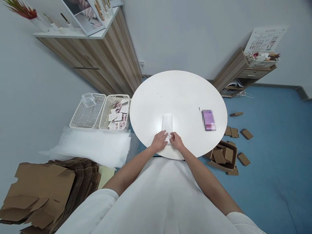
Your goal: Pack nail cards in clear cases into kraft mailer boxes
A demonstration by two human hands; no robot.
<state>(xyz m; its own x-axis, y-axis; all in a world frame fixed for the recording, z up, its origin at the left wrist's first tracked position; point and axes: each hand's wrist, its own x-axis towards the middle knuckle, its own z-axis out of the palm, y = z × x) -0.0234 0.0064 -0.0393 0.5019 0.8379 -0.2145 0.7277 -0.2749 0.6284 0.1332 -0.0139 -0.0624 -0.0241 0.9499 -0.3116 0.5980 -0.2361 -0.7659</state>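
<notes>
The left hand (159, 141) and right hand (176, 141) partly hide a white foam sheet (167, 123); a purple item (208, 120) is pixelated; flattened cartons (41, 188) are cropped.

Narrow white sheet (167, 123), smooth far end, wrinkled near end, lying flat on white table (177, 91)

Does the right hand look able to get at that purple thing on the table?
Probably yes: only bare tabletop shows between the right hand and the purple thing, though that hand is at the white strip.
</notes>
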